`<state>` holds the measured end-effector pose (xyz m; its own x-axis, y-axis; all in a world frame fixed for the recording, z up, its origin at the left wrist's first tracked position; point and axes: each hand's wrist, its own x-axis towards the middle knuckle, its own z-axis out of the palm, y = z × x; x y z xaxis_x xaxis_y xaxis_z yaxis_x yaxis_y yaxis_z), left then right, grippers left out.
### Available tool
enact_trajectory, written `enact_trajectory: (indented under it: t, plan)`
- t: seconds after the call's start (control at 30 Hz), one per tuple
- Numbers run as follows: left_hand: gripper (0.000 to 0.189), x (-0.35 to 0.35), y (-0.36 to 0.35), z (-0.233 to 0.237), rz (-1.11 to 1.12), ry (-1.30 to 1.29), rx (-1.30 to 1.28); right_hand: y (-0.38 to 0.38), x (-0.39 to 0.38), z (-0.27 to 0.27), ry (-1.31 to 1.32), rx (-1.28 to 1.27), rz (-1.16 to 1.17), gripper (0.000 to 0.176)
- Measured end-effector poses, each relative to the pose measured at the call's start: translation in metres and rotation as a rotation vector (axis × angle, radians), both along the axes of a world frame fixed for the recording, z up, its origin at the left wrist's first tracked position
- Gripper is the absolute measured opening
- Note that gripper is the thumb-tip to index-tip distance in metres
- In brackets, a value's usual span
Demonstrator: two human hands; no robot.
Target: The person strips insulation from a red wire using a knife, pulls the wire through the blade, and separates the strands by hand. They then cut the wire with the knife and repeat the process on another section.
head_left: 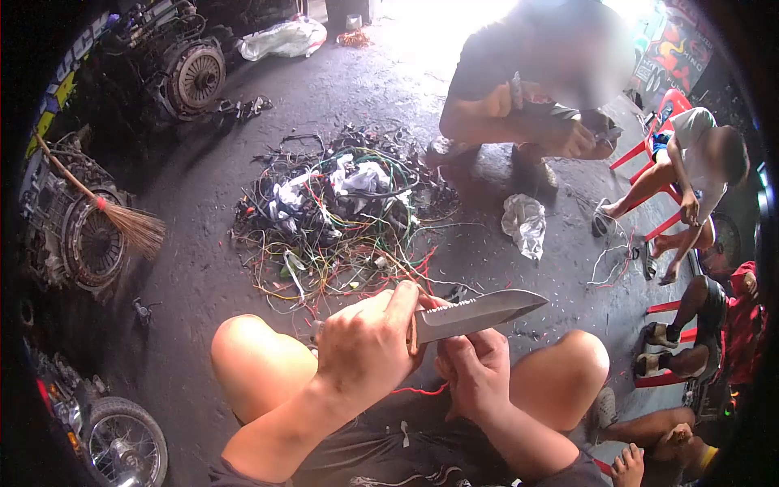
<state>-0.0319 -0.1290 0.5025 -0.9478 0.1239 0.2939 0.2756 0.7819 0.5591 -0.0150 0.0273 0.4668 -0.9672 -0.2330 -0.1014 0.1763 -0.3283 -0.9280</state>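
My left hand [369, 341] is closed round the handle of a knife [479, 317], its blade pointing right with a serrated stretch along the upper edge near the handle. Just under the blade, my right hand [475, 369] pinches a red wire [422, 391], which hangs in a curve between my hands. Part of the wire is hidden behind the fingers. Beyond my hands, a tangled heap of wires [349, 203] in several colours lies on the floor, with white plastic scraps among it.
Opposite me a person [519, 97] crouches beside the heap. A crumpled plastic bag [524, 226] lies near them. People sit on red chairs [667, 183] at the right. Clutch assemblies [96, 243], a broom [122, 219] and a motorcycle wheel [126, 446] line the left side.
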Motion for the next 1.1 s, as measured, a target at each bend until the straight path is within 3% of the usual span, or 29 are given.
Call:
enact_trajectory:
  t: [0.17, 0.27, 0.37, 0.47, 0.6, 0.77, 0.83, 0.93, 1.1]
  plan:
    - [0.015, -0.003, -0.004, -0.007, -0.001, -0.011, -0.048, 0.000, -0.001, 0.001, 0.076, 0.173, -0.051, 0.031]
    - [0.014, -0.004, -0.006, -0.007, -0.049, 0.028, -0.007, 0.003, -0.001, 0.001, 0.139, 0.208, -0.064, 0.017]
    - [0.012, -0.008, -0.013, -0.014, -0.004, 0.019, -0.071, 0.005, -0.002, 0.001, 0.068, 0.153, -0.015, 0.018]
    - [0.010, -0.026, -0.049, -0.015, 0.344, -0.058, -0.142, 0.002, 0.006, 0.033, 0.026, 0.139, -0.019, 0.022]
    - [0.012, -0.020, -0.057, -0.005, 0.290, -0.203, 0.402, 0.007, 0.000, 0.032, -0.129, 0.004, 0.017, 0.033]
    - [0.013, -0.004, -0.043, 0.009, 0.159, -0.393, 1.023, 0.008, -0.002, 0.026, -0.211, -0.127, -0.003, 0.028]
    - [0.015, -0.002, -0.034, 0.013, 0.079, -0.615, 1.220, 0.007, -0.002, 0.024, -0.202, -0.148, 0.029, 0.027]
    - [0.019, -0.002, -0.019, 0.008, -0.067, -0.676, 1.296, 0.002, -0.003, 0.020, -0.176, -0.152, 0.070, 0.025]
    - [0.014, -0.004, -0.016, 0.000, -0.028, -0.660, 1.395, -0.002, -0.003, 0.012, -0.146, -0.139, 0.142, 0.023]
